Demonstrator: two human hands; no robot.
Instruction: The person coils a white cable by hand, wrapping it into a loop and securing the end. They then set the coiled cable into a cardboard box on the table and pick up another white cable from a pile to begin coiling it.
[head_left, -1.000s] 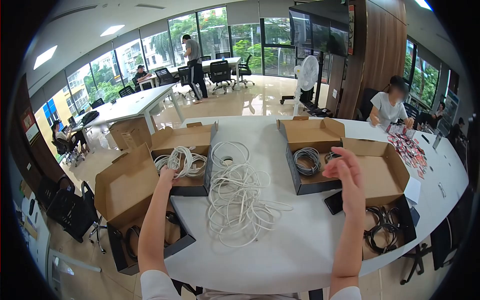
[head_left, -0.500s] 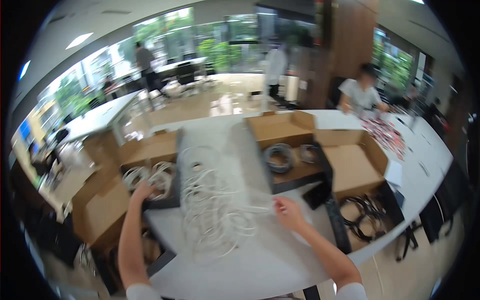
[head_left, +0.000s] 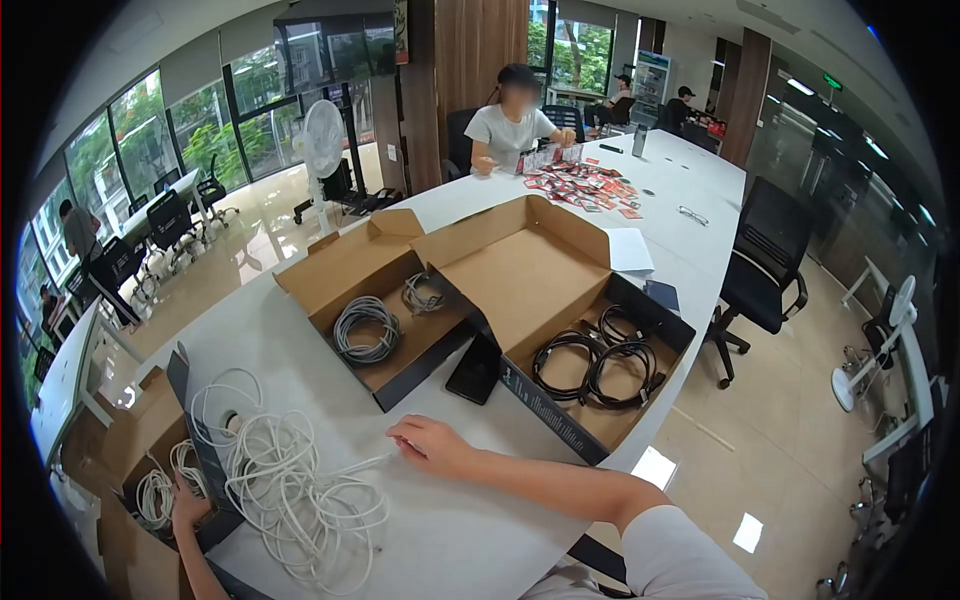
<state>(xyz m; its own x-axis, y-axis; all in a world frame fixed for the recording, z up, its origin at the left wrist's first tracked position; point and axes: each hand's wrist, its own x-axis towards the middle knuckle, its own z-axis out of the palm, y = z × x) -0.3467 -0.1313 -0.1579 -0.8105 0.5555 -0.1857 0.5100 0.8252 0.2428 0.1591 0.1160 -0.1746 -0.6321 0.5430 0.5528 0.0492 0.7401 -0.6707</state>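
Observation:
Loose white cable lies in a tangled heap on the white table. My right hand is right of the heap, its fingers together around a cable end that runs back to the heap. At the lower left my left hand reaches into an open cardboard box beside coiled white cables; its fingertips are partly hidden. A box in the middle holds coiled grey cables. Another box on the right holds coiled black cables.
A black phone-like object lies between the middle and right boxes. Across the table a person sits behind a pile of red and white packets. Glasses and a bottle stand farther right, beside a black chair.
The view has turned to the right, so the boxes, cable heap and both hands appear farther left. My left hand is still at the box with white coils.

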